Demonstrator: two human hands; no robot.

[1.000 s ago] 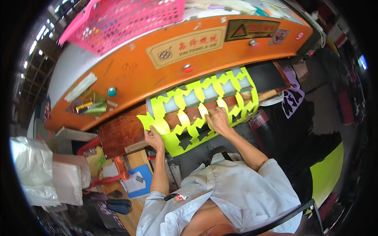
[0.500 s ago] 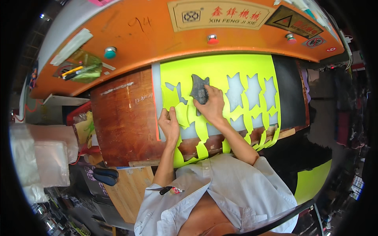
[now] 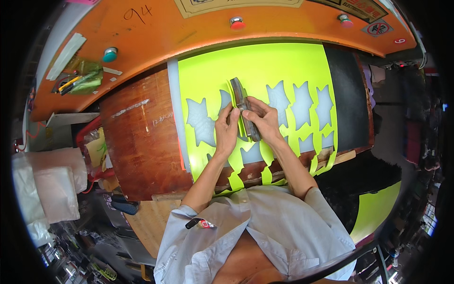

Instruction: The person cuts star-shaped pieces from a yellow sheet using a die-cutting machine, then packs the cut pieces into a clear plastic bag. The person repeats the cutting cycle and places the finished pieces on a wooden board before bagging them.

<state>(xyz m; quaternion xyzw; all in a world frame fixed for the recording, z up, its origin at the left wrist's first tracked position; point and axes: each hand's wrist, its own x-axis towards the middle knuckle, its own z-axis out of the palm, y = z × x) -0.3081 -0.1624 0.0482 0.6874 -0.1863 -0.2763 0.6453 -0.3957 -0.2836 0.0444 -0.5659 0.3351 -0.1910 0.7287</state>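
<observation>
My right hand [image 3: 266, 124] grips a dark, thick cutting die [image 3: 240, 94], tilted up on its edge above the sheet. Against the die's left face lie cut neon-yellow pieces [image 3: 241, 128], which my left hand [image 3: 226, 135] pinches with thumb and fingers. Both hands meet near the middle of the die, and the fingertips behind it are hidden. Beneath them spreads a neon-yellow sheet [image 3: 283, 64] with several star-like cut-outs, through which a pale grey surface shows. Thin strips of the sheet hang over the near edge.
A brown wooden board [image 3: 142, 137] extends to the left, and a black panel [image 3: 347, 94] to the right. Behind the sheet runs an orange machine beam [image 3: 189, 35] with a green button [image 3: 109, 54] and red buttons [image 3: 236, 22]. Clear plastic bags [image 3: 59, 184] hang at far left.
The die has turned from flat to on edge. My left hand has moved right to it with the cut pieces, baring a cut-out at the left. The view has shifted slightly.
</observation>
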